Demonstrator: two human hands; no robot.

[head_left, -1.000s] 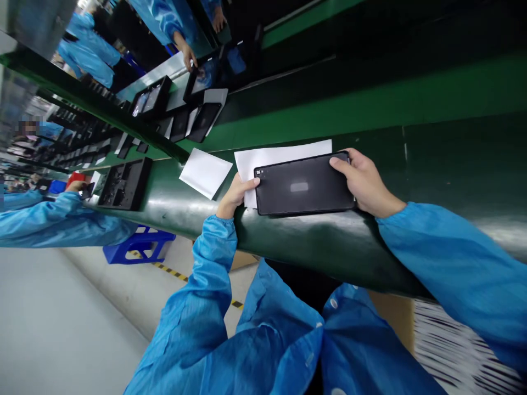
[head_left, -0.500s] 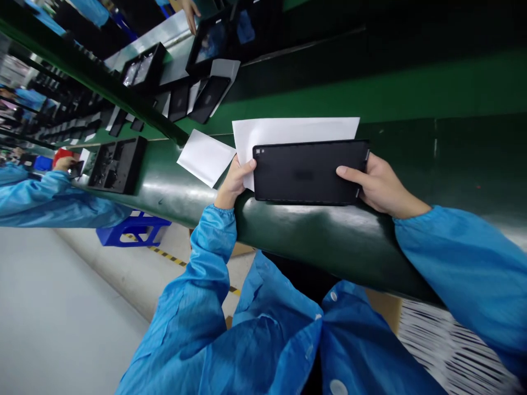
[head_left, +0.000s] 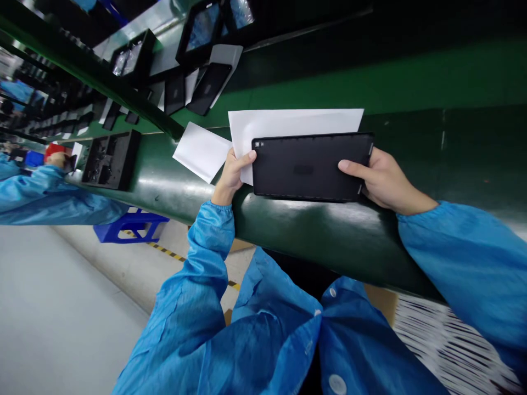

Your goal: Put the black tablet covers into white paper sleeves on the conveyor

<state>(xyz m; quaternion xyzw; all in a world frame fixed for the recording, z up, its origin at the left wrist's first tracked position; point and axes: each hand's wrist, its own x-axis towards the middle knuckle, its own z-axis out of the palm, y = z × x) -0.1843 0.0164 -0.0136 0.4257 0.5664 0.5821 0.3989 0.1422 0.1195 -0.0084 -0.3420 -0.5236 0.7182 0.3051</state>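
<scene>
A black tablet (head_left: 300,170) is held level above the green bench, its back with a small camera corner facing me. My left hand (head_left: 233,173) is closed at its left end, thumb on the edge, fingers behind a white sheet (head_left: 242,123) that lies behind the tablet. My right hand (head_left: 385,178) grips the right end, thumb across the back and fingers hidden underneath. Next to my left hand, a smaller white sheet (head_left: 201,152) lies flat on the bench.
A green post (head_left: 135,107) rises on the left. Beyond it lie several black tablets (head_left: 209,88) and open black boxes (head_left: 200,30). A black tray (head_left: 113,159) stands near a co-worker's sleeve (head_left: 53,195). A blue stool (head_left: 134,225) is below the bench.
My hands keep the same hold on the tablet. The view has shifted slightly, and another person's hand at the top left has gone out of sight.
</scene>
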